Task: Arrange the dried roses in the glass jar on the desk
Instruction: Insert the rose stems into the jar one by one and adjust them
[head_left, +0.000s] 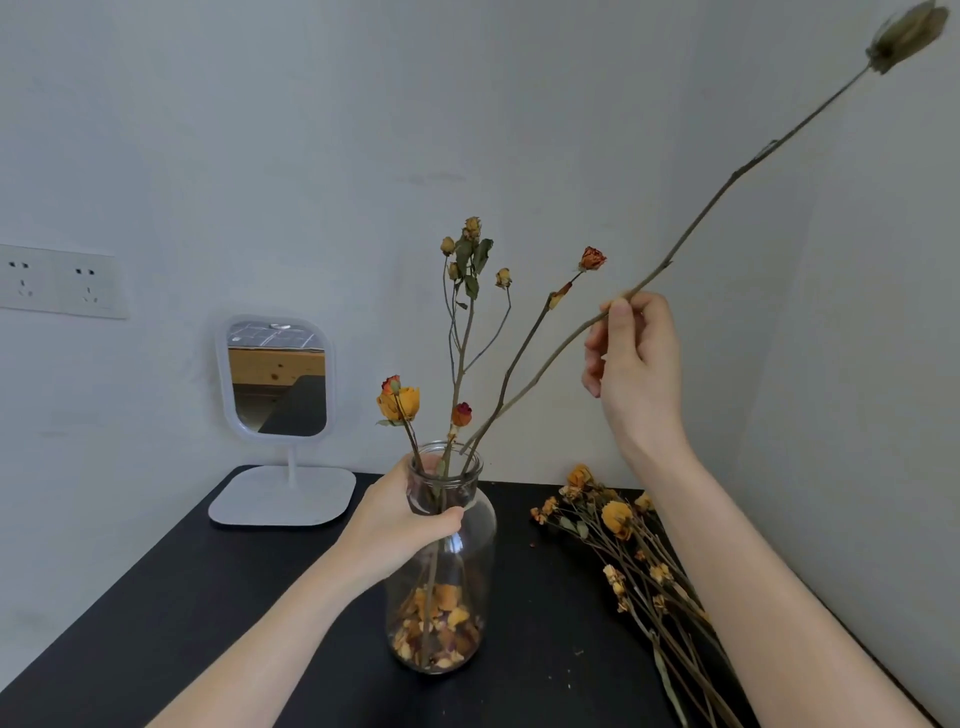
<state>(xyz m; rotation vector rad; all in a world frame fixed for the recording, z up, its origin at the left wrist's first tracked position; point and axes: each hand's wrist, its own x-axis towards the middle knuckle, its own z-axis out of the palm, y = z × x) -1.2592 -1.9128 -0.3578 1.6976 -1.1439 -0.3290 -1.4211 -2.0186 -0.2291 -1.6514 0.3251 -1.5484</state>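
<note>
A clear glass jar (470, 582) stands upright on the black desk (208, 613), with loose dried petals at its bottom and several dried roses (399, 402) standing in it. My left hand (400, 525) grips the jar around its neck. My right hand (636, 358) is raised to the right of the jar and pinches a long dried rose stem (727, 192). That stem slants from the jar mouth up to a pale dried bloom at the top right corner. A bundle of dried roses (628, 551) lies on the desk to the right of the jar.
A small white stand mirror (278, 384) sits at the back left of the desk. Wall sockets (57, 280) are on the left wall. Pale walls close in behind and on the right. The desk's left edge runs diagonally toward me.
</note>
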